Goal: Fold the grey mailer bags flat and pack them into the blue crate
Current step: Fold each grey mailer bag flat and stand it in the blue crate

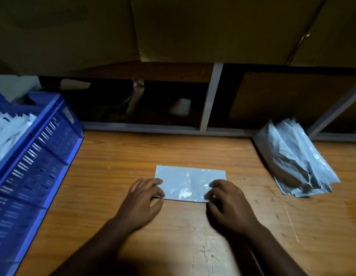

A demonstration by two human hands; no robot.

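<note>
mailer (190,183): glossy grey plastic rectangle, flat at frame centre on grained wooden bench (117,156) | left hand (142,198), right hand (226,202): curled fingers pinching its near corners | slotted blue crate (39,148): left | crinkled stack (296,162): right

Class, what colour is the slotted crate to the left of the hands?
Blue; the crate shows best in the head view.

Dim, soft blur, warped edges, bag glare (185,194)
</note>
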